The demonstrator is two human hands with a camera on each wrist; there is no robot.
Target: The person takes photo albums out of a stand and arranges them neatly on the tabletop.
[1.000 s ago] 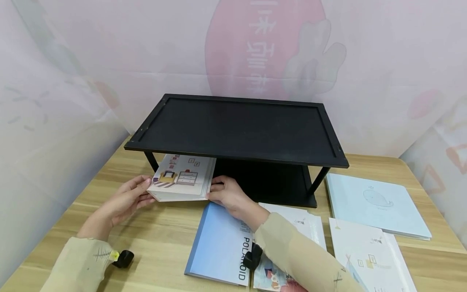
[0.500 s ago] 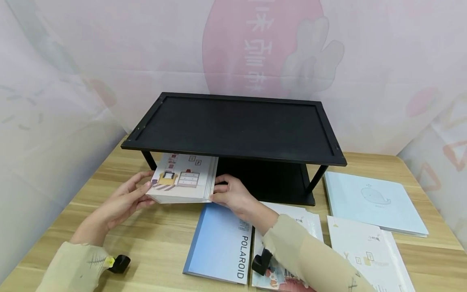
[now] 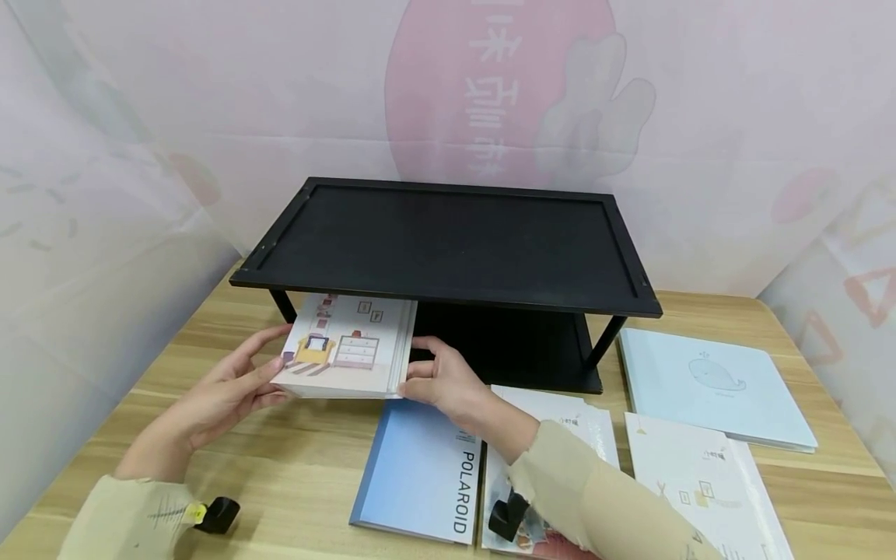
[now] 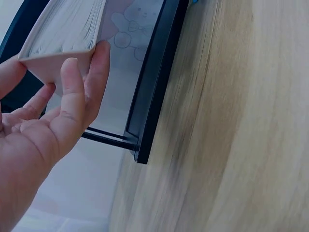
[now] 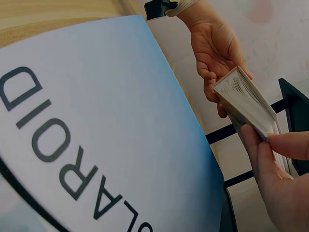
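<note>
A thick photo album (image 3: 343, 350) with a white cover, printed with a yellow armchair and a chest of drawers, lies cover up between both hands. Its far part is hidden under the top board of a black two-tier shelf (image 3: 448, 241). My left hand (image 3: 227, 389) grips the album's left side near the front corner; in the left wrist view that hand (image 4: 53, 116) has its fingers around the cover's edge. On the opposite side my right hand (image 3: 448, 385) pinches the near corner, thumb and fingers at the page edges (image 5: 246, 101) in the right wrist view.
A blue POLAROID album (image 3: 420, 474) lies in front of the shelf, beside an illustrated white album (image 3: 591, 428) partly under the right forearm. Farther right are a pale blue whale album (image 3: 721, 389) and another white album (image 3: 707, 482). A black shelf post (image 3: 604, 342) stands at the right front.
The illustrated album has come slightly toward me, both hands moving with it. Its front edge, loosely spread a second ago, now looks more closed.
</note>
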